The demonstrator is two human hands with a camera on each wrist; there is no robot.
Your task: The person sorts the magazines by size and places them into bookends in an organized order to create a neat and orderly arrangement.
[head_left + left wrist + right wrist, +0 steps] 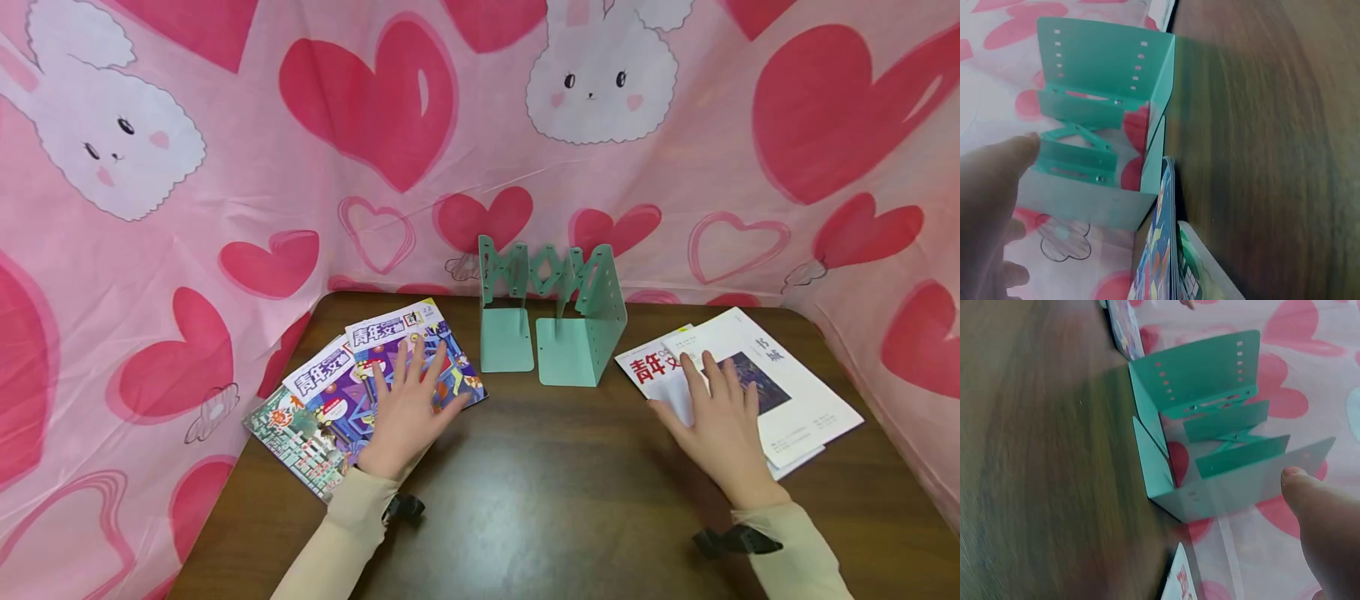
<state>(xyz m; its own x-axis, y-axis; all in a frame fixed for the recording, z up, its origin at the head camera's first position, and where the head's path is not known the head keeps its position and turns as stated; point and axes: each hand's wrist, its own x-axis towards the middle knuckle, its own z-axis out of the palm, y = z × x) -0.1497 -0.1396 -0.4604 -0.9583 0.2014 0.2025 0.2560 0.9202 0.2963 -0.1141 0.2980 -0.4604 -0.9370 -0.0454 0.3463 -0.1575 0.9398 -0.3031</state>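
My left hand (408, 408) hovers with spread fingers over a fan of magazines: a purple-covered one (461, 379) on top, a second purple one (318, 379) and a green-covered one (303, 446) beneath. In the left wrist view a gap shows between the hand (988, 194) and the magazines (1157, 250). At the right, my right hand (720, 433) is above a white magazine (813, 396) and one with red title characters (645, 367); its fingers are straight, and contact cannot be told. Between the hands stands a green expandable bookend (566, 354), untouched.
The brown wooden table (525, 500) carries everything. Pink cloth (480, 150) with hearts and rabbits hangs behind and along both sides, close to the table's edges. The bookend stands near the back edge, its two end plates upright and its lattice between them.
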